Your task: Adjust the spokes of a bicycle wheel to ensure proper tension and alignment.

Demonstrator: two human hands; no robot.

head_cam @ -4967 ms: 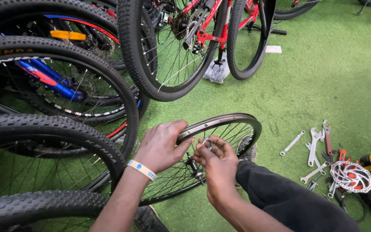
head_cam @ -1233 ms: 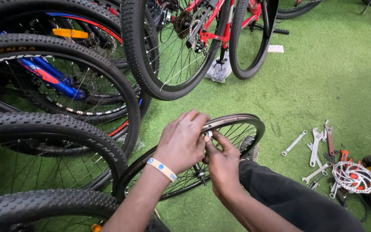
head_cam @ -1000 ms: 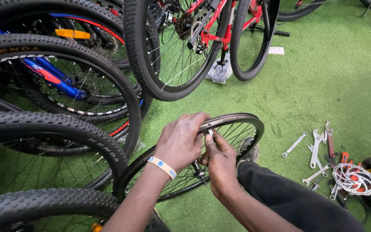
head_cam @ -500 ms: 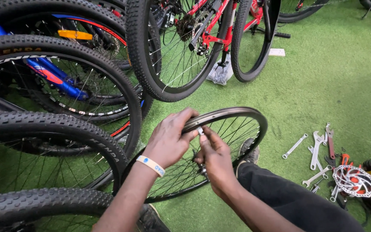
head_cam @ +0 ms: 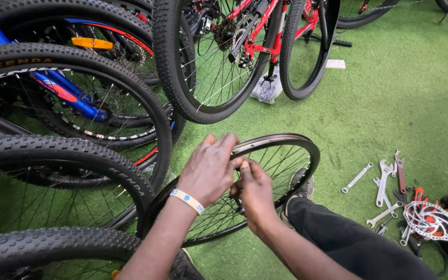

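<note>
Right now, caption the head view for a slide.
Both hands, left hand and right hand, grip a bare wheel rim beside wrenches.

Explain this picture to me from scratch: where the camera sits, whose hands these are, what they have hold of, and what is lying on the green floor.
The camera sits on a person's head and looks down, so both arms reaching in from below are that person's own. The left hand, with a pale wristband, and the right hand meet at the top of a bare bicycle wheel rim with no tyre, which stands upright on the green mat. The fingers pinch something small at the rim; it is too small to identify. The person's dark trouser leg and shoe lie beside the wheel. To the right lie several spanners and a brake disc. Complete bicycles with knobbly tyres stand on the left and behind.
</note>
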